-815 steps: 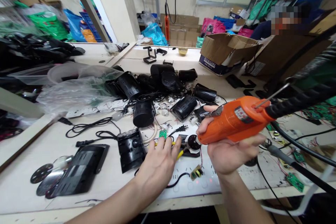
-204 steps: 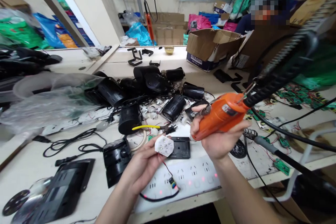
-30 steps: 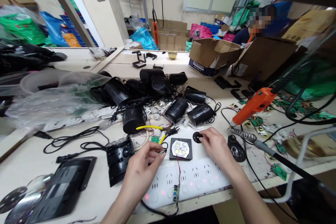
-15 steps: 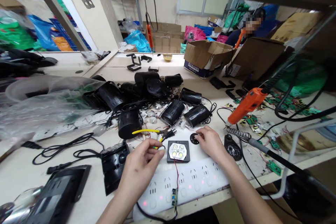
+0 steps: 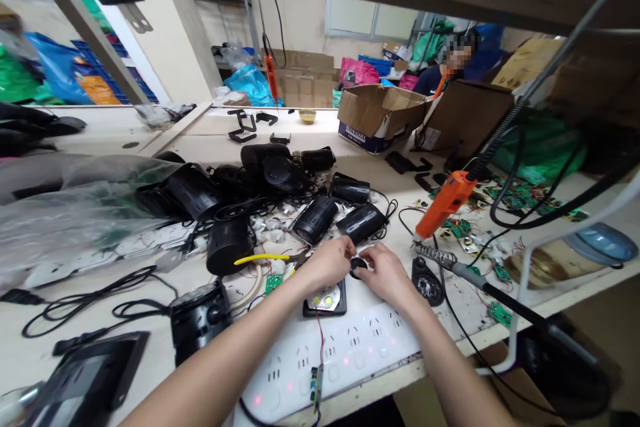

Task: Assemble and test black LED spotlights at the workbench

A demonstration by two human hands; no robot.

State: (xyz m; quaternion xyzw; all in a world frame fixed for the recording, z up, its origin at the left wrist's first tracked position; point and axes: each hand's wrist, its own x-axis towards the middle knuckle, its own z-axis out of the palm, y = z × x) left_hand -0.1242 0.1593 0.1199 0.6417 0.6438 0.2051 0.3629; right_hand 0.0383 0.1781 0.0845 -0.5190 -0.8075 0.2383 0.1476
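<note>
Both my hands meet over a small black round disc [image 5: 357,265] on the bench. My right hand [image 5: 387,275] pinches it from the right and my left hand [image 5: 326,263] closes on it from the left, its wrist crossing a black square plate [image 5: 310,309]. On that plate a lit LED board [image 5: 324,299] glows white, partly hidden by my left hand. A red wire runs from the plate over the white power strip [image 5: 360,347] to a small driver board [image 5: 313,383].
Black lamp housings [image 5: 315,219] and yellow-handled pliers [image 5: 260,258] lie behind my hands. An orange power screwdriver [image 5: 445,203] hangs at right above a soldering iron [image 5: 453,267] and its stand [image 5: 425,283]. Clear bags [image 5: 75,213] at left; cardboard box [image 5: 377,110] and another person [image 5: 447,67] behind.
My left hand has moved right, over the LED plate, to join my right hand at the black disc. The view has shifted down and to the left.
</note>
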